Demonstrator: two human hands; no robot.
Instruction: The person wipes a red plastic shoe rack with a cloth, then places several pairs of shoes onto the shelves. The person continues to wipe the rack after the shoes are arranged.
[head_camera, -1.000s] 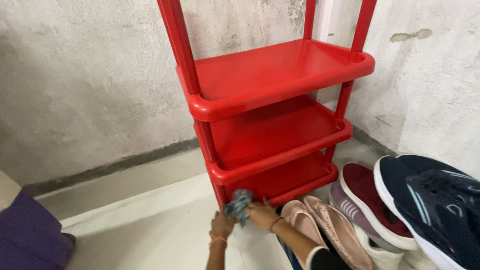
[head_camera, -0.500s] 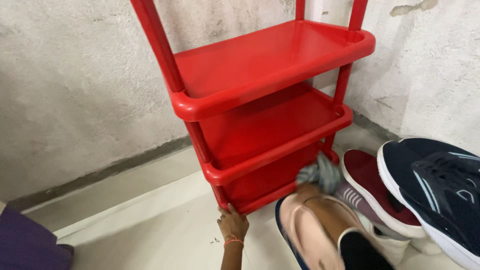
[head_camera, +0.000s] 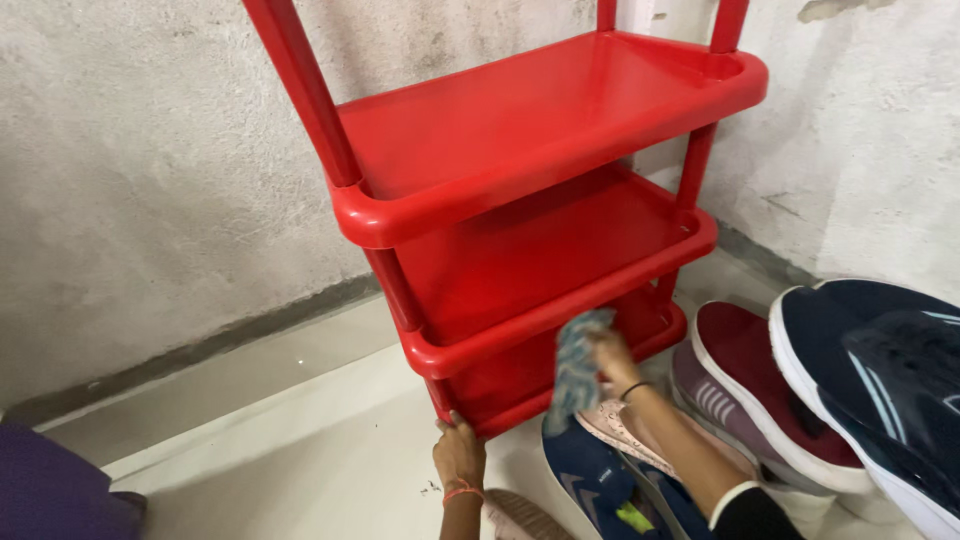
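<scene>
Right hand (head_camera: 606, 352) clenched on a crumpled blue-grey cloth (head_camera: 577, 368) at the front edge of the red plastic rack's (head_camera: 540, 130) bottom shelf, left hand (head_camera: 458, 455) pressed open against its front-left foot: light, likely to skid or tip under hard wiping.

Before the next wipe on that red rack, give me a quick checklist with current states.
1. Cloth gripped in right hand: ok.
2. Left hand bracing the red rack at its bottom front corner: ok.
3. Cloth at the lowest shelf: ok, it hangs in front of that shelf's opening.
4. Shelves free of items: ok for the two upper ones; lowest cannot tell, mostly hidden.
5. Room around the rack foot: not ok, shoes crowd the floor at its right.
6. Rack standing level: cannot tell.
</scene>
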